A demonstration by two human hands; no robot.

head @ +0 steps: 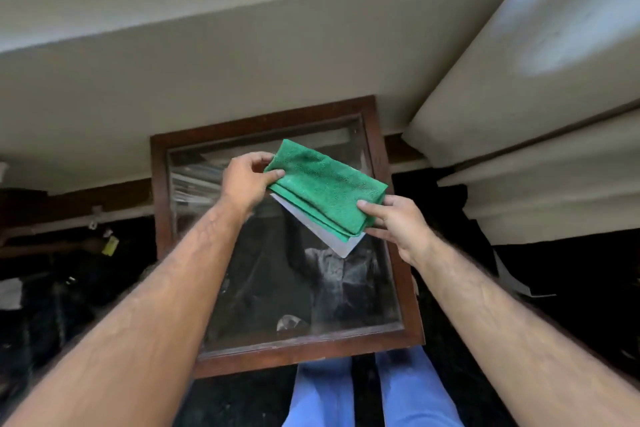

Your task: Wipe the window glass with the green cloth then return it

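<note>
A folded green cloth [322, 185] with a white underside is held up in front of the window glass [277, 274], a dusty pane in a dark brown wooden frame [159, 204]. My left hand [247, 178] pinches the cloth's upper left corner. My right hand [398, 222] grips its lower right edge between thumb and fingers. The cloth covers part of the pane's upper middle. I cannot tell whether it touches the glass. The pane shows a dim reflection of a person.
Cream wall beams [242, 55] run above the window, and a thick cream ledge [536, 97] juts in at the right. Dark openings lie on both sides of the frame. A yellow tag [110, 246] hangs at the left. Blue trouser legs [374, 392] show below.
</note>
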